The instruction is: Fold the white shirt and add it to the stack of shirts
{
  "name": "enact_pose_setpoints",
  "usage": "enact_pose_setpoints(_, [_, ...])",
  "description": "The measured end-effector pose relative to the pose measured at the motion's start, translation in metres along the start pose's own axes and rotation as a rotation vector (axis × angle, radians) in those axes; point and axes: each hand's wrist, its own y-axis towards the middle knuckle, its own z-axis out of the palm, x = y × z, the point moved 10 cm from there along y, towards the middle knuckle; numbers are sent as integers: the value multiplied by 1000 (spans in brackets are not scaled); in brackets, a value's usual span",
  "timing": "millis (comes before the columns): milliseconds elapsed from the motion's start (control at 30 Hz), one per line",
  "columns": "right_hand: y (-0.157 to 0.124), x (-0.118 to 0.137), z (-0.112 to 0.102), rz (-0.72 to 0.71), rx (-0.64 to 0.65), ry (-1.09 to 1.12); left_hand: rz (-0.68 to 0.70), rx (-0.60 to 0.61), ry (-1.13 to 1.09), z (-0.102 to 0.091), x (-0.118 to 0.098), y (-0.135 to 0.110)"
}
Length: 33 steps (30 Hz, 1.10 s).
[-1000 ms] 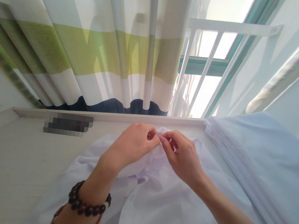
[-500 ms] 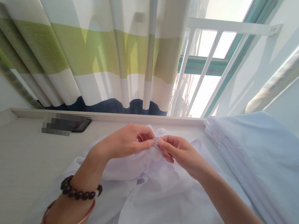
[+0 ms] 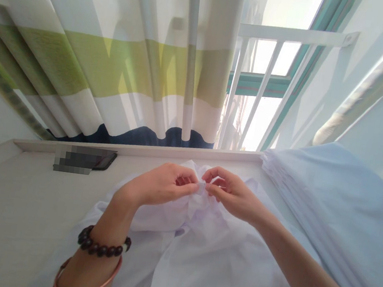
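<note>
A white garment (image 3: 204, 258), which looks like a shirt with a front opening, lies spread and rumpled on the pale tabletop before me. My left hand (image 3: 165, 184) pinches a small fold of it between thumb and forefinger, near its far end. Directly opposite, my right hand (image 3: 229, 191) has thumb and forefinger closed on the same bit of cloth, its other fingers curled. The fingertips almost meet. Whether a button sits between them is too small to make out. Dark beads and a copper-coloured bangle circle my left wrist.
A stack of folded white cloth (image 3: 339, 200) rises at the right. A dark phone (image 3: 104, 161), partly blurred out, lies at the back left. Behind the table's raised rim (image 3: 162, 150) hang a white and green curtain (image 3: 134, 65) and white window bars (image 3: 266, 73).
My right fingers have shifted slightly at the pinched spot, the forefinger lifting and arching more. The left hand has barely moved, and the garment keeps its place.
</note>
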Motion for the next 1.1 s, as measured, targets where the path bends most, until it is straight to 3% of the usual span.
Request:
enact_pose_setpoints(700, [-3, 4, 8, 0, 61, -63, -6, 6, 46, 4, 2, 4])
enact_pose_setpoints(933, [-4, 5, 9, 3, 107, -76, 21, 82, -27, 9, 2, 4])
enact_pose_setpoints(1000, [-4, 6, 4, -24, 101, -128, 13, 38, -32, 3, 10, 5])
enact_pose_setpoints(1100, [0, 1, -11, -40, 27, -194, -50, -152, 37, -20, 38, 7])
